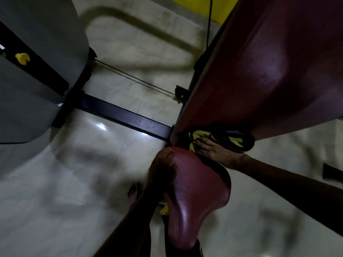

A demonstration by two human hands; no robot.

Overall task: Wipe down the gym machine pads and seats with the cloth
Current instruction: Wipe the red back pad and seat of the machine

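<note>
Though bunched, cloth [198, 135] under right fingers [201, 145]

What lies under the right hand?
Under the right hand lies a yellow-and-black cloth, between red seat and back pad. What is beneath the cloth is covered.

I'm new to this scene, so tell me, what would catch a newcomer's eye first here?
The glossy maroon seat at bottom centre and the big maroon back pad rising at upper right stand out first. Where they meet, the right hand presses a yellow cloth, while the left hand rests on the seat's left edge.
</note>
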